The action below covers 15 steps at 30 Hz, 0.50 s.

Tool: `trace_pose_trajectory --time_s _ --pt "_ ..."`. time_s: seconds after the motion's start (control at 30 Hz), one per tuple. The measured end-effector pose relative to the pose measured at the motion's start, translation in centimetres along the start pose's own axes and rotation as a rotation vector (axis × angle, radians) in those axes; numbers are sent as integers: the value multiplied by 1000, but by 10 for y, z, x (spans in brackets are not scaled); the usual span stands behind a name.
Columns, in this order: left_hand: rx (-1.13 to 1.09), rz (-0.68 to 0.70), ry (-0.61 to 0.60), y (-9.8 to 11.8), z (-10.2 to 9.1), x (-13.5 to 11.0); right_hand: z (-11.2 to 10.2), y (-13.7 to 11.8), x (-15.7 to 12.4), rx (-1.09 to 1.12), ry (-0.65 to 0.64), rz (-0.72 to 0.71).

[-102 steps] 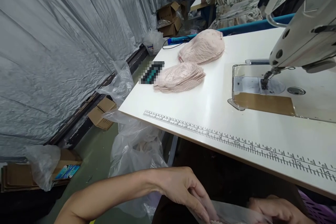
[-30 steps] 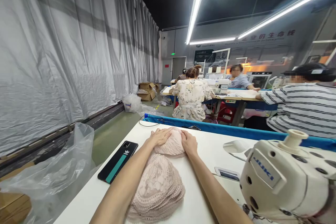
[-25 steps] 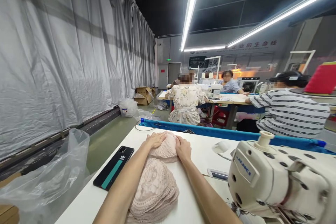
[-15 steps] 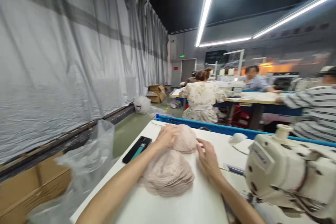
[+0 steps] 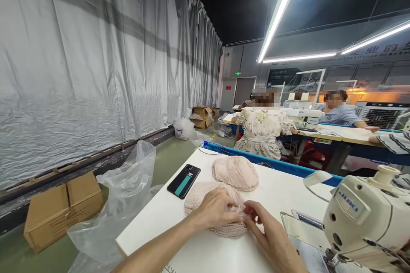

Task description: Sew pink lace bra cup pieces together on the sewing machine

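Two piles of pale pink, lacy, rounded fabric pieces lie on the white sewing table [image 5: 153, 226]. Over the near pile [image 5: 197, 196] is my left hand [image 5: 219, 207], its fingers curled and pinching at the right edge of the fabric. My right hand [image 5: 267, 226] meets it there, thumb and forefinger closed on the same edge. The fingertips of both hands almost touch, and how many layers they hold is hidden. Just behind sits the far pile [image 5: 235, 172], untouched. A black phone [image 5: 184, 181] with a green stripe lies left of the piles.
At right stands a cream sewing machine [image 5: 355, 213]. A blue strip [image 5: 246, 151] runs along the table's back edge. Clear plastic bags [image 5: 128, 192] and a cardboard box [image 5: 62, 209] are on the floor at left. Other people sit at tables ahead, one in a floral top [image 5: 262, 130].
Both hands have come back from the far pile to the right edge of the near pile and now pinch fabric there. The camera view has turned left.
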<state>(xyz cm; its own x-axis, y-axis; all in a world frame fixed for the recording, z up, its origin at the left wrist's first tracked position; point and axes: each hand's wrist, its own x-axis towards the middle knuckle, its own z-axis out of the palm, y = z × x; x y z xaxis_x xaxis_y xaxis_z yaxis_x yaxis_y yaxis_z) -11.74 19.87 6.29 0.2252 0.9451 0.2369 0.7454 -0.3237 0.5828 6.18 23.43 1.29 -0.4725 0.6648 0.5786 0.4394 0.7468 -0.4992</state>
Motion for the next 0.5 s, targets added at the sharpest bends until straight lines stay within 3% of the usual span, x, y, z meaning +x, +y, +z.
trace_pose_trajectory --time_s 0.27,0.5 --pt "-244 -97 83 -2 -1 3 -6 13 -6 -70 -107 -35" --pt "-420 -211 181 -18 2 5 -14 14 16 -221 -183 -142"
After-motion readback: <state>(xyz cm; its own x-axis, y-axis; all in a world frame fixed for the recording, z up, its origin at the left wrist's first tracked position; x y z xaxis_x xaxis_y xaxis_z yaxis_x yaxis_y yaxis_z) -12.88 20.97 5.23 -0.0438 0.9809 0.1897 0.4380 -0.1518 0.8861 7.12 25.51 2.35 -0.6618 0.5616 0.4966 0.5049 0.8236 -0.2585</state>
